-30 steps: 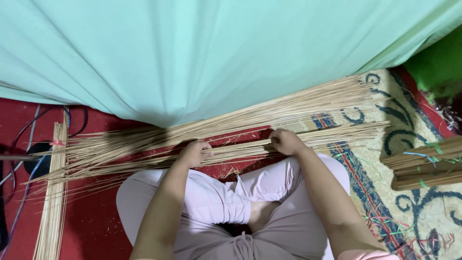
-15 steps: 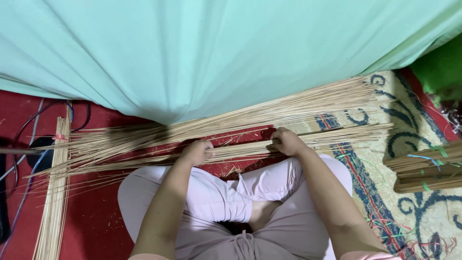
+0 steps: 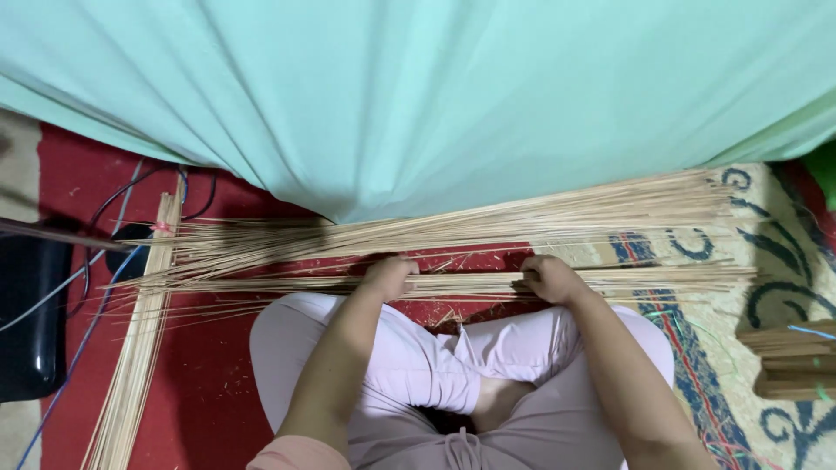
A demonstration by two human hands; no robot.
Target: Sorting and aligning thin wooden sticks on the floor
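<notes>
On the red floor mat (image 3: 200, 374), just in front of my crossed legs, lies the bundle of thin sticks (image 3: 461, 283), and I see it from the head camera only. Its sticks are pale, straw-coloured, very slim and long, and many lie loose around it. The long axis runs left to right across the mat, with one end toward the patterned carpet (image 3: 784, 287) at the right and the other end fanning out toward the left edge. My left hand (image 3: 387, 277) is closed around the bundle, fingers curled over it. My right hand (image 3: 549, 278) is also wrapped around the same bundle, well apart from the left one.
</notes>
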